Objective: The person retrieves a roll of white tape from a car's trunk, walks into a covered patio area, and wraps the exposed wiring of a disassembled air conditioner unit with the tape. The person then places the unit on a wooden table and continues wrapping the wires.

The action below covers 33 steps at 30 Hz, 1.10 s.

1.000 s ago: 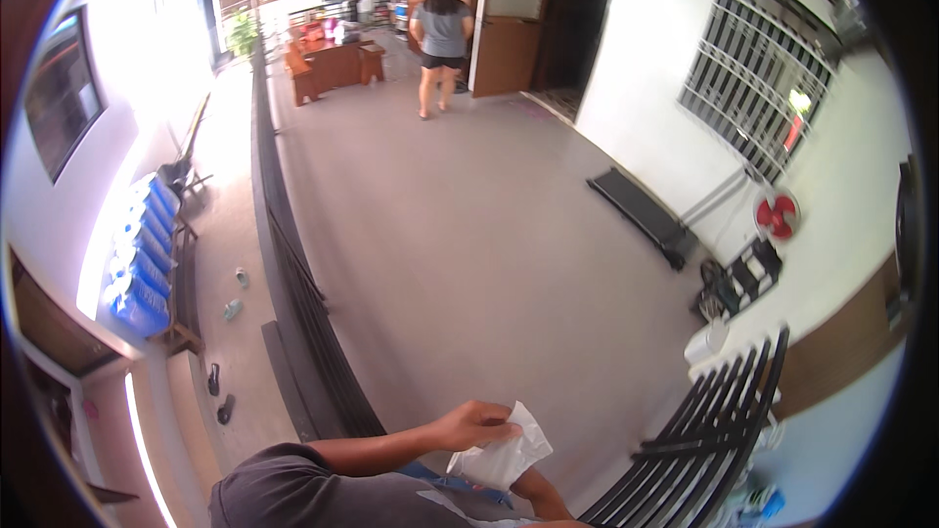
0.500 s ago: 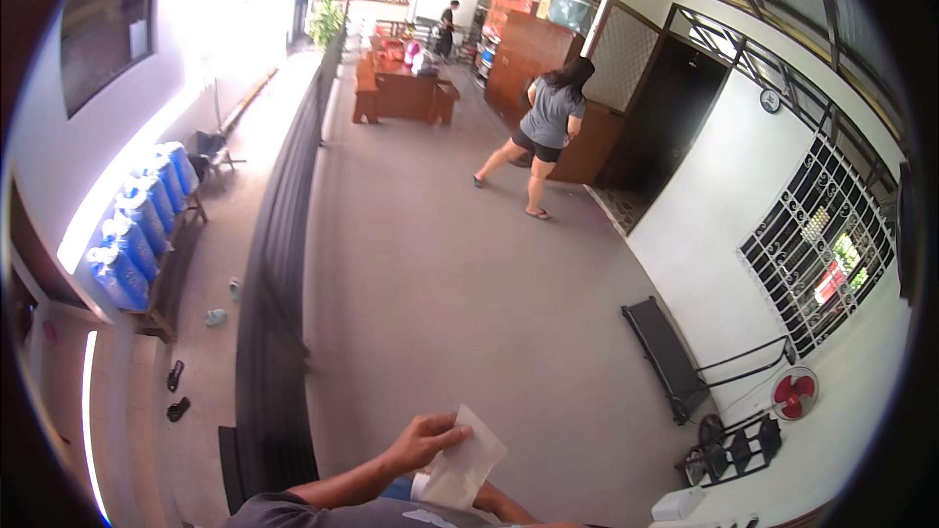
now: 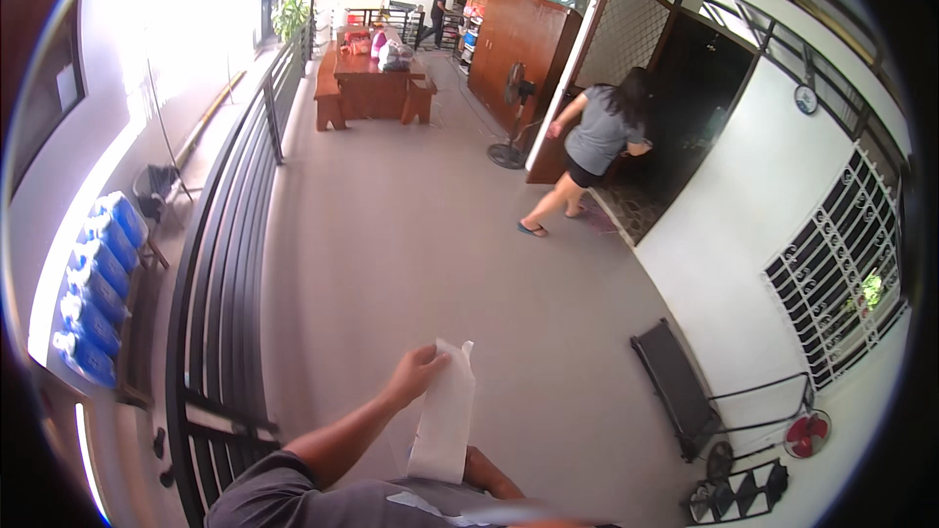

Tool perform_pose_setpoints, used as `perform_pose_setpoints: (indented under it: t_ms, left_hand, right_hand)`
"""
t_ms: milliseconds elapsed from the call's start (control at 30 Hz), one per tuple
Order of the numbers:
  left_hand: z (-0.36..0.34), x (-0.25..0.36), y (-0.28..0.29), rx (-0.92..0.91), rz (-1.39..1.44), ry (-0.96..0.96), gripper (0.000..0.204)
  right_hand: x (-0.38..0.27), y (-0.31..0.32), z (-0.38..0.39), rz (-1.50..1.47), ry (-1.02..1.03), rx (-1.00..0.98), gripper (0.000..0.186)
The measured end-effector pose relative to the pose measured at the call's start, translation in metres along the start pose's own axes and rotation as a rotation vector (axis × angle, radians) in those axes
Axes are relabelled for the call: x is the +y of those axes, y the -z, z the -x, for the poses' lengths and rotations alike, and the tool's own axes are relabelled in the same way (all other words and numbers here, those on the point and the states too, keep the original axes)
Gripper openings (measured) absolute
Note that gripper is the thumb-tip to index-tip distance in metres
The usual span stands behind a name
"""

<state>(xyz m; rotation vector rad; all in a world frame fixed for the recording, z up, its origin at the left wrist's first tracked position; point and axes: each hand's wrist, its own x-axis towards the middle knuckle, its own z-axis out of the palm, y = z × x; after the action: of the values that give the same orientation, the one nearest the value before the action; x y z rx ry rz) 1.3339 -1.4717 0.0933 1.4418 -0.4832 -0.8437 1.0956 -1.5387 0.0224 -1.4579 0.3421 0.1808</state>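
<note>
My left hand is raised in front of me, its fingers and thumb closed on the upper end of a long white strip. The strip looks like thin paper or plastic and hangs almost straight down, with a curled top corner. Beside the strip's lower end, close to my body, is my right hand. The strip hides most of its fingers, so its grip cannot be made out.
A black metal railing runs along my left, with blue water jugs beyond. A treadmill lies to the right. Ahead stand a wooden table, a pedestal fan and a person at a dark doorway.
My left hand has risen, and the white strip now stretches longer below it. The person has moved right to the doorway. My view has shifted somewhat.
</note>
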Motion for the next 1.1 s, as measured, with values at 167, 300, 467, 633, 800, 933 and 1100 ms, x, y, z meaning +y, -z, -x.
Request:
perform_pose_setpoints:
  t_ms: [167,300,467,633,800,933,1100]
  left_hand:
    - [-0.134,-0.018,0.087,-0.108,-0.072,0.629,0.1]
    - [-0.204,0.009,0.149,-0.108,0.291,0.722,0.096]
    - [-0.353,0.063,0.188,-0.328,0.497,0.491,0.089]
    - [-0.589,0.152,0.197,-0.208,0.25,0.571,0.057]
    - [-0.801,0.25,0.218,-0.35,0.075,0.329,0.057]
    - [-0.975,0.277,0.234,-0.478,-0.063,0.084,0.059]
    - [-1.176,0.299,0.263,-0.39,-0.097,0.009,0.06]
  right_hand:
    - [-0.127,0.11,-0.149,0.096,0.124,-0.111,0.029]
    - [-0.2,0.187,-0.288,-0.043,-0.044,-0.121,0.028]
    - [-0.23,0.273,-0.472,0.172,0.115,-0.056,0.026]
    - [-0.305,0.357,-0.615,0.103,-0.003,0.012,0.043]
    - [-0.401,0.452,-0.709,-0.791,0.091,0.132,0.06]
    - [-0.442,0.539,-0.819,-1.206,0.099,-0.077,0.064]
    - [-0.504,0.65,-1.018,-0.85,0.104,0.207,0.054]
